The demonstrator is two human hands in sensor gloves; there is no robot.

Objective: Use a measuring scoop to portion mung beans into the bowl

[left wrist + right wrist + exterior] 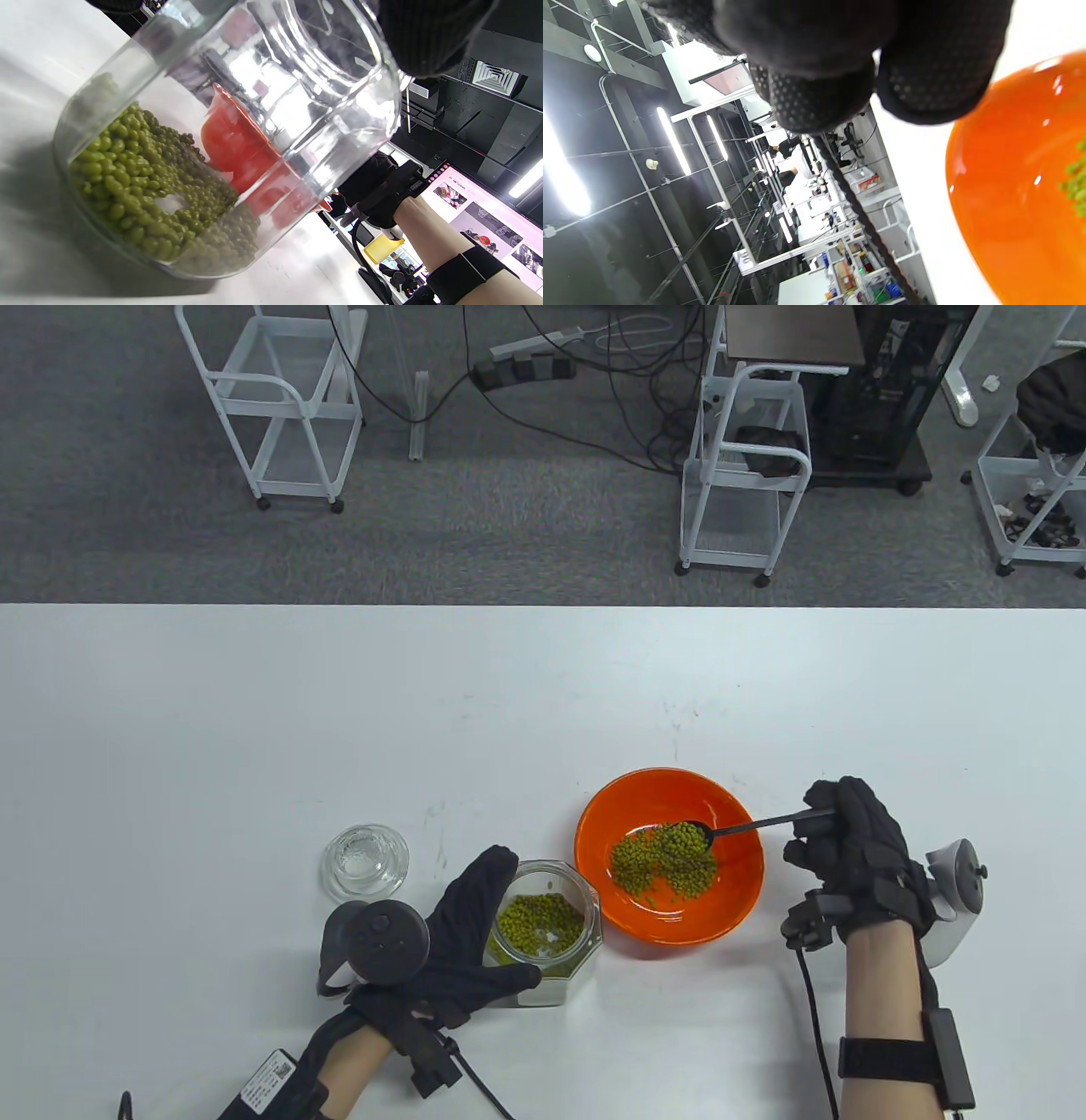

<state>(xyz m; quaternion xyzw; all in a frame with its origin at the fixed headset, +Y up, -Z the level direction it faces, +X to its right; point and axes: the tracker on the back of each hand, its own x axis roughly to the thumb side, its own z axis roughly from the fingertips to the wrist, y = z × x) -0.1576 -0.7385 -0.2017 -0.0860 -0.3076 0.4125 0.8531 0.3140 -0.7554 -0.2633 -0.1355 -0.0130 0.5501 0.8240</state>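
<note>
At the near edge of the white table [254, 712], a gloved left hand [462, 937] wraps its thumb and fingers around a clear glass jar [547, 933], steadying it upright; a shallow layer of mung beans [539, 926] covers the jar's bottom, with a bare patch showing in the left wrist view. Just beyond and to the right, almost touching the jar, an orange bowl [738, 899] already holds a mound of beans [662, 865]. The gloved right hand [848, 857], just off the bowl's right rim, pinches the far end of a black measuring scoop [747, 824]. The scoop's handle runs roughly left to right across the rim, its head heaped with beans and poised over the pile inside the bowl.

The next move appears to turn on that line: the scoop head points left, toward the jar, so the right hand is placed to tip its load where it hangs and then carry straight on leftward over the near rim to the jar mouth. The left hand is nearer the jar but occupied holding it. Farther left, well apart from both hands, the jar's glass lid [366, 861] lies flat on the table.
</note>
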